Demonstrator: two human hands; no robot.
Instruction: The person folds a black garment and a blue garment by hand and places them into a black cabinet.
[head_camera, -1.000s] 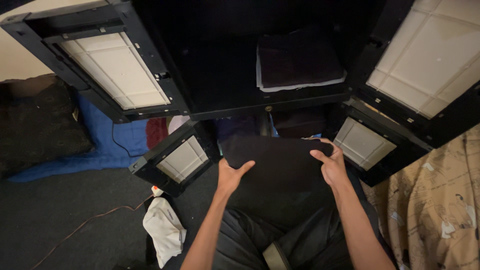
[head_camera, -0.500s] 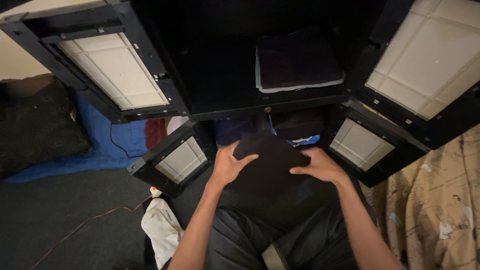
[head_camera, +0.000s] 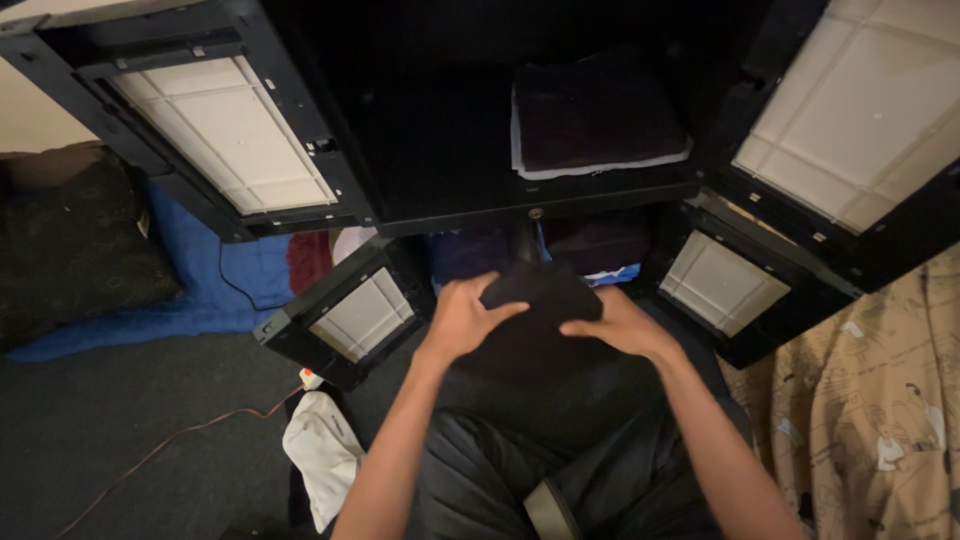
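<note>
I have my left hand (head_camera: 462, 318) and right hand (head_camera: 617, 325) each closed in a grip on the folded black cloth (head_camera: 540, 292), keeping it compact before the open black cabinet (head_camera: 450, 215).

2 hands (head_camera: 465, 320), 4 cabinet doors (head_camera: 225, 130), 1 black cloth (head_camera: 535, 290), 1 towel stack (head_camera: 595, 125)

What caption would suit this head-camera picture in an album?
Both hands, left hand and right hand, press a folded black cloth before an open black cabinet holding stacked dark towels.
</note>
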